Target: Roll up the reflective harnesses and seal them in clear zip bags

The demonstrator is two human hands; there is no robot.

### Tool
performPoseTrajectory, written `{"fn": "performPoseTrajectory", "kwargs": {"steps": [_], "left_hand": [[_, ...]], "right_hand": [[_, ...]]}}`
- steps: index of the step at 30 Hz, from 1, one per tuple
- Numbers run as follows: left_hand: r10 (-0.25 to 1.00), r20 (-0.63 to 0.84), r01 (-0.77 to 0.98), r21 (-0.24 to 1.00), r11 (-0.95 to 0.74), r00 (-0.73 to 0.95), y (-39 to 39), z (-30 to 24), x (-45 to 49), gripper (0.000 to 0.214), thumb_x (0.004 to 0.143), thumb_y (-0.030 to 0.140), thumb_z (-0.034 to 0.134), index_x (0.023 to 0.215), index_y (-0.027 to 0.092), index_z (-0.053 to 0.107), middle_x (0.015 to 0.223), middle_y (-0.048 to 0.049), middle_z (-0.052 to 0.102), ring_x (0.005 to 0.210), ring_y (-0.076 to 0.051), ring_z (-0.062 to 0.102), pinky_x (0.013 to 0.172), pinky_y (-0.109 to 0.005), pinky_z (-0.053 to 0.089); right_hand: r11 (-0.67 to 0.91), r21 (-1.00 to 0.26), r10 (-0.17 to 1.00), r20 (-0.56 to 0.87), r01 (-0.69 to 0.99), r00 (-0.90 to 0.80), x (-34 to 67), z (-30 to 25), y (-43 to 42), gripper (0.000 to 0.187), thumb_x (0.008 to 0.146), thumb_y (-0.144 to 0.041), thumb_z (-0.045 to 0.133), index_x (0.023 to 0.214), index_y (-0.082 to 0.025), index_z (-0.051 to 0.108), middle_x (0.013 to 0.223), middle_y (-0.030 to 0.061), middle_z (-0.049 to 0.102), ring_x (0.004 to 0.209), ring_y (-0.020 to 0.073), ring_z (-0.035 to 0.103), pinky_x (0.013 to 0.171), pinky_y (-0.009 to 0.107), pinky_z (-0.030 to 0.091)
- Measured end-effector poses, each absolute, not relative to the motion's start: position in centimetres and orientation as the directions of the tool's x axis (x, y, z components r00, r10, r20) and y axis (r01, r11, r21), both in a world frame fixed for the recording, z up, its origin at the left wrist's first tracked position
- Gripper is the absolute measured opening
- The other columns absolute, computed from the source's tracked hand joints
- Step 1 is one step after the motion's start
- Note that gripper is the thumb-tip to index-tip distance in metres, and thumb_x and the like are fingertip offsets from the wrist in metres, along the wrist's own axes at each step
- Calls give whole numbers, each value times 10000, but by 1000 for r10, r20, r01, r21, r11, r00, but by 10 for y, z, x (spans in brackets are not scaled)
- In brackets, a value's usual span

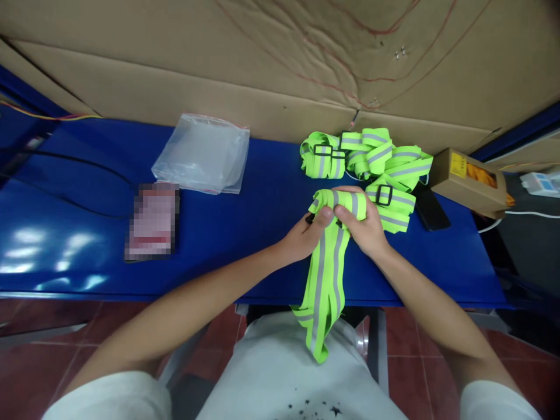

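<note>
A neon-yellow reflective strap [326, 280] with grey stripes is gripped between both my hands, just above the blue table. My left hand [305, 233] pinches its upper left side, thumb on top, with a bit of black buckle showing by the fingers. My right hand [363, 224] is closed on the upper right side, the thumb pressing the folded strap. The long loops hang down over the table edge toward my lap. Right behind my right hand lies a folded reflective strap with a black buckle [384, 195]. More bundled straps [370, 149] sit farther back.
Clear plastic bags [205, 153] lie at the back left of the blue table [245, 233]. A blurred-out flat object [152, 221] is in front of them. To the right are a dark phone-like slab [431, 210] and a cardboard box [466, 181]. A cardboard wall stands behind.
</note>
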State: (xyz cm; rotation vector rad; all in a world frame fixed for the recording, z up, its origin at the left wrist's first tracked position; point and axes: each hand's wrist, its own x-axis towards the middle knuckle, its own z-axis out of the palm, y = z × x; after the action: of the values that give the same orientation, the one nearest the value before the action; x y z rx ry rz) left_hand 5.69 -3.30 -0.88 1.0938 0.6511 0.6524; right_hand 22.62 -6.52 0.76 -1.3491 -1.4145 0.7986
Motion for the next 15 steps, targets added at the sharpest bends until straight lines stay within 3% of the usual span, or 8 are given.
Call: {"fn": "performPoseTrajectory", "kwargs": {"steps": [3,5,7,11,13,15], "left_hand": [[789,-38,-159,973,170,613,-36,-8,58,487,960,566,638,1263,193,718,1136,-83,767,1328,-297,622,1147,-380,484],[767,-16,-198,963,185,641,-39,-4,59,518,924,576,687,1278,199,711,1177,-88,763,1399,-302,570,1196,-398,439],[670,-60,-224,917,329,740,-39,1,58,594,847,653,750,1228,198,737,1141,-101,775,1382,-335,591,1156,-435,479],[362,-103,-190,702,687,927,-34,6,53,742,702,811,777,1108,190,776,1084,-136,793,1135,-378,741,1012,-486,568],[316,-86,-194,630,752,945,-29,6,51,782,732,860,701,1148,201,763,1105,-133,794,1089,-366,758,989,-480,570],[301,-85,-189,609,770,950,-25,6,50,820,785,894,598,1199,202,742,1107,-135,793,1088,-361,756,958,-470,572]], "right_hand": [[210,-927,963,251,310,98,227,7,-65,440,857,-599,789,1118,-265,671,996,16,739,797,195,696,648,323,589],[246,-915,952,290,321,98,229,8,-66,421,829,-576,823,1076,-268,676,979,8,735,788,196,695,654,332,599],[264,-905,940,319,333,122,233,10,-69,390,828,-544,834,1070,-281,677,902,-8,720,709,184,678,606,331,593],[272,-903,932,334,331,144,239,17,-74,351,888,-477,798,1177,-328,666,786,-33,701,441,130,553,397,300,489],[376,-827,890,447,418,85,243,22,-73,339,888,-430,812,1187,-331,689,928,3,763,541,166,651,495,345,568],[532,-663,809,582,527,-84,247,29,-71,293,882,-373,829,1153,-327,726,1081,28,788,851,252,759,780,444,630]]}}
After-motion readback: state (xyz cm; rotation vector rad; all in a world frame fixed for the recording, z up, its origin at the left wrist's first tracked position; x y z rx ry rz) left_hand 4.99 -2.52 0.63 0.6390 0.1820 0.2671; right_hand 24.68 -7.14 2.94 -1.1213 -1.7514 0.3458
